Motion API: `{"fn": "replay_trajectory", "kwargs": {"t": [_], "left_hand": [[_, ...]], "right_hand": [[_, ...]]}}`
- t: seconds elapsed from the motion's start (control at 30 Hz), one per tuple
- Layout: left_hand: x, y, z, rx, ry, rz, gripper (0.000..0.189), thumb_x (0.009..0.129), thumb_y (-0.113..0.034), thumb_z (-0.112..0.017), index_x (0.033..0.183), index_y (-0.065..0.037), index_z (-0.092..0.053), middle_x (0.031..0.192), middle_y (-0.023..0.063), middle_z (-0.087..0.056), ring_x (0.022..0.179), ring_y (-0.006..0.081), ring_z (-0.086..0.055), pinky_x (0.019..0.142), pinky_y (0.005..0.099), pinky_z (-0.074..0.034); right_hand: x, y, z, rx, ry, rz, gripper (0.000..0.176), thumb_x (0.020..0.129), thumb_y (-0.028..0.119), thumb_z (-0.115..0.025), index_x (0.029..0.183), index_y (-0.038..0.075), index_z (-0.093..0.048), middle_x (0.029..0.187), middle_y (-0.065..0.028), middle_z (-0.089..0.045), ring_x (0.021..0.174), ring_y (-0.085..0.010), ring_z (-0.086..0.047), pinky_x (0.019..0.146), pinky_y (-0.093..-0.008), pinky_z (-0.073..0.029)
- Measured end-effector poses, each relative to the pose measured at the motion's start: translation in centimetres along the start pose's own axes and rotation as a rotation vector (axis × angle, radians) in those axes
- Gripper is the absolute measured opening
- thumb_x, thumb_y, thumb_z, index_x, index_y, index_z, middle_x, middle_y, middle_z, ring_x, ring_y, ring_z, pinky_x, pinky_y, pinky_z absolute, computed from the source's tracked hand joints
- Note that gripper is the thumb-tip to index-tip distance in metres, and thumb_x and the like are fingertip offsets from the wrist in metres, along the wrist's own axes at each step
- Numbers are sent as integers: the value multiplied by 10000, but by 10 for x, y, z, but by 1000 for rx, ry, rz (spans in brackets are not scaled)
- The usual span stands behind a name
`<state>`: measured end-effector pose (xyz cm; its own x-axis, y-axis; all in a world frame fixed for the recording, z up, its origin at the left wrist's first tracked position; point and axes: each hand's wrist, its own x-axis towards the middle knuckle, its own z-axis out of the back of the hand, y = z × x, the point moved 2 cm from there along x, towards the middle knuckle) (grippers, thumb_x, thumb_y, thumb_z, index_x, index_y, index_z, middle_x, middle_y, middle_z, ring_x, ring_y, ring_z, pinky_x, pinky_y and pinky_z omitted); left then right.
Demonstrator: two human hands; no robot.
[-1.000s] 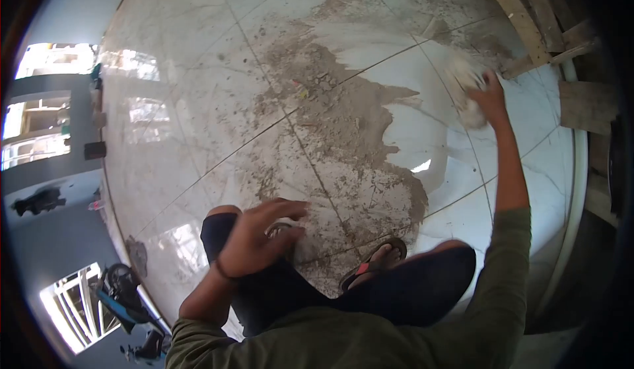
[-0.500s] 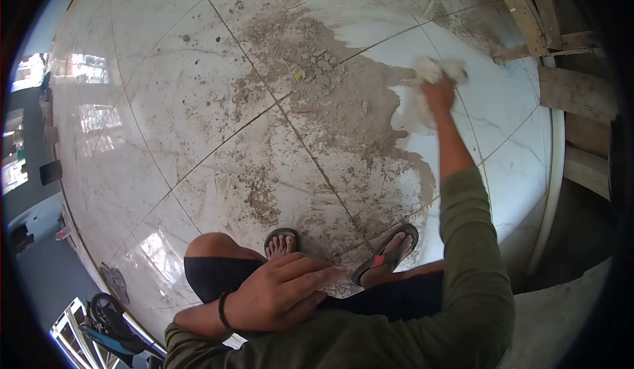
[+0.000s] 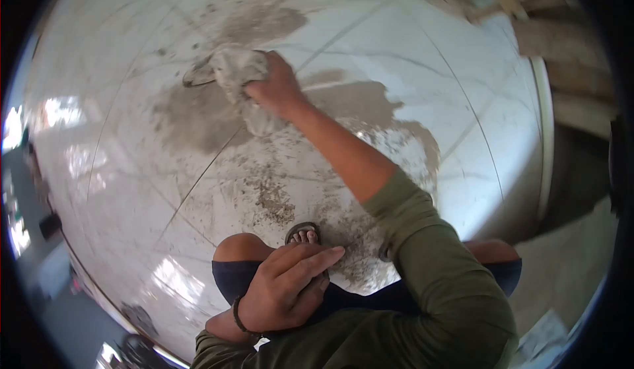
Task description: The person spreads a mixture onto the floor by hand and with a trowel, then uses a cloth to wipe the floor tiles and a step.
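My right hand (image 3: 279, 86) is closed around a bunched, off-white cloth (image 3: 239, 72) with dirty grey patches. The cloth is pressed to the tiled floor (image 3: 376, 32), over a patch of grey-brown dirt (image 3: 198, 115). Another brown smear (image 3: 356, 101) lies to the right of my forearm. Near my left knee, my left hand (image 3: 284, 290) rests with its fingers loosely bent and partly stretched out, nothing visible in it. A dark bracelet (image 3: 239, 319) circles that wrist. The palm is hidden.
Crumbly dirt (image 3: 271, 197) is scattered in front of my sandalled foot (image 3: 304, 234). Wooden boards (image 3: 561, 45) and a pale pipe (image 3: 545, 131) stand along the right side. At lower left, a dark wheel (image 3: 140, 350) is partly in view.
My right hand has swept the cloth left across the floor, from the right side to the upper middle. The dirt pile's middle is now smeared or covered. My left hand stays near my knee.
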<state>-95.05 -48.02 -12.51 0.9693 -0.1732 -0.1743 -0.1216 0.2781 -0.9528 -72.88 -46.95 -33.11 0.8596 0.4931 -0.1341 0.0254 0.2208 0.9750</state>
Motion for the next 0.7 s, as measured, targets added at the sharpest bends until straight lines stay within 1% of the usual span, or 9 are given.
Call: {"fn": "replay_trajectory", "kwargs": {"t": [0.07,0.2,0.3,0.43,0.53,0.57,0.63,0.67,0.7], "left_hand": [[14,-1,-6,-27,129,-1,441,750,13,-650,1190,15,-618,1022,175,-648,900,298,-662,777,351,-529],[48,-4,-28,-30,321,-108,451,757,24,-642,1206,7,-614,1054,171,-649,911,279,-663,789,341,-527],[65,-7,-53,-66,469,-187,469,767,13,-660,1232,2,-596,1076,176,-645,931,295,-659,802,353,-530],[61,-11,-74,-38,635,-306,501,775,-18,-685,1263,-2,-571,1103,176,-636,991,325,-640,843,383,-527],[48,-6,-78,-52,748,-252,542,775,-47,-699,1293,-1,-546,1131,173,-623,1017,336,-625,864,402,-519],[45,-1,-79,-32,763,-228,556,776,-56,-700,1304,1,-536,1141,173,-617,1021,336,-621,866,407,-517],[45,8,-80,-25,742,-243,573,781,-70,-699,1320,8,-518,1158,177,-605,1026,338,-614,865,415,-511],[44,9,-80,-39,706,-261,577,785,-75,-696,1325,12,-510,1164,180,-599,1026,340,-611,863,419,-508],[39,8,-79,-41,647,-271,580,790,-80,-693,1330,16,-502,1169,183,-592,1026,342,-607,861,422,-504]], "right_hand": [[-27,-24,91,12,-219,-77,650,623,180,-708,1222,-25,-559,1117,-254,-619,1091,-395,-578,956,-426,-451],[-128,-60,314,75,-770,-421,480,657,64,-661,1129,-14,-609,959,-127,-682,862,-225,-654,706,-354,-548],[-269,-135,467,-396,-1155,-243,377,658,156,-675,982,-37,-672,904,-135,-691,765,-248,-665,672,-400,-548],[-451,-177,501,-706,-1117,-979,508,713,286,-697,1080,-64,-669,986,-224,-708,913,-318,-704,785,-422,-562],[-572,-306,440,-635,-1039,-973,627,733,353,-719,1208,-40,-606,1104,-210,-682,1022,-312,-666,888,-415,-521],[-564,-289,391,-402,-1145,-932,684,736,362,-727,1265,-41,-567,1162,-224,-654,1064,-329,-643,909,-420,-508],[-551,-315,359,-878,-1441,-898,781,752,502,-711,1262,-67,-550,1129,-229,-649,1041,-395,-630,922,-443,-496],[-533,-313,361,-979,-1371,-1118,853,741,576,-710,1233,-100,-539,1113,-240,-640,1035,-406,-624,920,-462,-491],[-521,-327,380,-673,-1244,-1220,876,738,605,-712,1198,-121,-542,1144,-276,-610,1062,-413,-602,917,-481,-484]]}}
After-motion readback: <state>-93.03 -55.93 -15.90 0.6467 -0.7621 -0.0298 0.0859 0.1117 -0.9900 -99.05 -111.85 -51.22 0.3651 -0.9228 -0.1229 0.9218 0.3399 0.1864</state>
